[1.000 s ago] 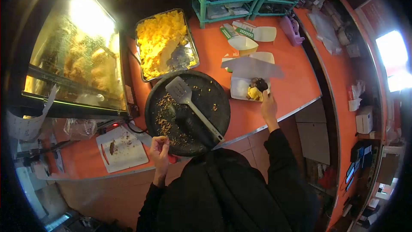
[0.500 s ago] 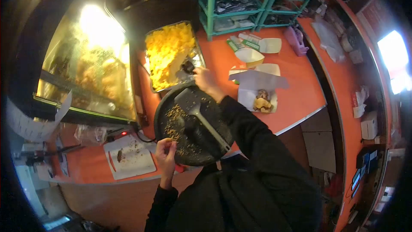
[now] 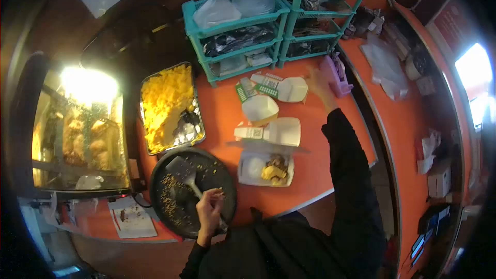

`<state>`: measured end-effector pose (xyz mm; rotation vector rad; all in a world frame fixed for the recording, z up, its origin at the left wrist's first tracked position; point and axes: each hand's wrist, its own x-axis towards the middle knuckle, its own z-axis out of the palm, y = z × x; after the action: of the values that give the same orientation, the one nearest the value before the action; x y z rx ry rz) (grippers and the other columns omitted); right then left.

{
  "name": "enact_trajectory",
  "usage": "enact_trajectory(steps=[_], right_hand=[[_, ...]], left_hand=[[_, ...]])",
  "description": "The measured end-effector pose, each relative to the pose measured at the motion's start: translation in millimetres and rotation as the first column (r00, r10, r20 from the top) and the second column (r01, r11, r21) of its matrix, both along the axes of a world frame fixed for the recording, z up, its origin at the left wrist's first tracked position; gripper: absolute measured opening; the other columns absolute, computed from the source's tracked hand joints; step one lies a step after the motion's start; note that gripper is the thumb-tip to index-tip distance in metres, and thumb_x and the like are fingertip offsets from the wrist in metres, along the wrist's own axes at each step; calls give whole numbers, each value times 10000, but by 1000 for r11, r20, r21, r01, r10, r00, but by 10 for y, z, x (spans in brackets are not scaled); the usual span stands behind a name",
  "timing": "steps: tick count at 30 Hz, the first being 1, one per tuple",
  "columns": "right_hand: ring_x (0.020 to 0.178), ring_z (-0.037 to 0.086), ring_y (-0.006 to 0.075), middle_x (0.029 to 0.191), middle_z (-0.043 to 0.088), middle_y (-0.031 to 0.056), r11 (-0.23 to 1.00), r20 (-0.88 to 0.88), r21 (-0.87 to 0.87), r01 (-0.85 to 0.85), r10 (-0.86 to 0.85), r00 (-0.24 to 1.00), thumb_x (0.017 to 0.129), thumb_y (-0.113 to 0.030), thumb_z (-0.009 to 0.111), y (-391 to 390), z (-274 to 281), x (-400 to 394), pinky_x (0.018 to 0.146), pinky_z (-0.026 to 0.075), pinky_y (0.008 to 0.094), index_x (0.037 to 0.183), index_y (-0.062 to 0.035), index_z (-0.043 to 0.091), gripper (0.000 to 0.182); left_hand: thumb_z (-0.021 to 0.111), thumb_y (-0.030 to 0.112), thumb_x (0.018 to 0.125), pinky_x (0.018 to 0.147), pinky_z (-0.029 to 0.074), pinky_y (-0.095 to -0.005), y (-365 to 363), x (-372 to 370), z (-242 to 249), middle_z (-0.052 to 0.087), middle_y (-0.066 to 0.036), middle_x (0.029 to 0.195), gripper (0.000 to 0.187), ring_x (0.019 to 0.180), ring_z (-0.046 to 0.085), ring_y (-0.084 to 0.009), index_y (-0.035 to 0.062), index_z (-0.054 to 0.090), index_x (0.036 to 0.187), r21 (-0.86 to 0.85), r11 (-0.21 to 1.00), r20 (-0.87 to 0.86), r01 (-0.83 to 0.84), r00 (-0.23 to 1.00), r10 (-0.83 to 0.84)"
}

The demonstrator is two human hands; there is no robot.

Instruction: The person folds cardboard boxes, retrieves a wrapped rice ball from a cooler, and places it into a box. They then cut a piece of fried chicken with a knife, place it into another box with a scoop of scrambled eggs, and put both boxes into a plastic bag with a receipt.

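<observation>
A round, flat, black metal griddle (image 3: pixel 170 204) was seen at the near edge of the smooth orange counter (image 3: pixel 320 165). It was sprinkled with small, rough brown crumbs (image 3: pixel 168 196). A grey slotted spatula (image 3: pixel 187 178) with a long thin handle was lying across it. The left hand (image 3: pixel 209 209) was held over the near side of the griddle, by the spatula handle. Its fingertips were pressed together, and a few crumbs seemed to be pinched between them.

The right hand (image 3: pixel 316 78) was stretched far across the counter. It was blurred, so it could not be told if it was spread or closed. It was placed just beside a purple plastic holder (image 3: pixel 336 75) and near a flat white paper box (image 3: pixel 290 89).

A white open paper box (image 3: pixel 253 168) with lumpy yellow and brown food (image 3: pixel 274 169) was set to the right of the griddle. A shiny metal tray (image 3: pixel 188 132) piled with soft yellow pieces (image 3: pixel 163 101) was placed behind the griddle. Teal plastic shelves (image 3: pixel 235 31) were stood at the back.
</observation>
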<state>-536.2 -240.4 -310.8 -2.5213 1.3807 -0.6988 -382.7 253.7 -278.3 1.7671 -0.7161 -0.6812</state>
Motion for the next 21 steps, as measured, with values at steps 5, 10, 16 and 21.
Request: enact_trajectory(steps=[5,10,16,21], right_hand=[[816,592,347,866,611,194,975,-125,177,133,-112,986,773,-304,522,-859,-107,102,718,464,437,881,-49,612,291],[831,596,342,825,629,167,984,-112,-123,127,-141,984,755,-279,547,-1598,-1083,738,713,466,427,893,-42,618,283],[696,574,197,762,630,115,993,251,43,112,-120,961,731,-163,608,-1856,-1407,826,636,435,297,792,-23,608,153],[604,514,137,695,600,78,905,674,424,29,-337,657,735,-143,628,-1978,-1374,411,565,413,272,704,-23,561,141]], left_hand=[[665,137,649,808,431,-388,-579,-599,-356,451,-159,1126,444,1001,469,-321,81,527,1068,413,902,422,126,851,-312],[553,11,716,839,433,-376,-716,-727,-413,404,-166,1186,442,1060,453,-327,95,460,1140,591,806,378,30,872,-310],[585,20,715,637,466,-326,-929,-448,-128,518,-102,989,357,728,571,-242,89,526,1060,521,850,401,-81,902,-160],[585,15,752,582,446,-249,-1397,-149,353,575,-82,863,166,659,555,-140,13,573,917,235,958,428,-162,903,48]])
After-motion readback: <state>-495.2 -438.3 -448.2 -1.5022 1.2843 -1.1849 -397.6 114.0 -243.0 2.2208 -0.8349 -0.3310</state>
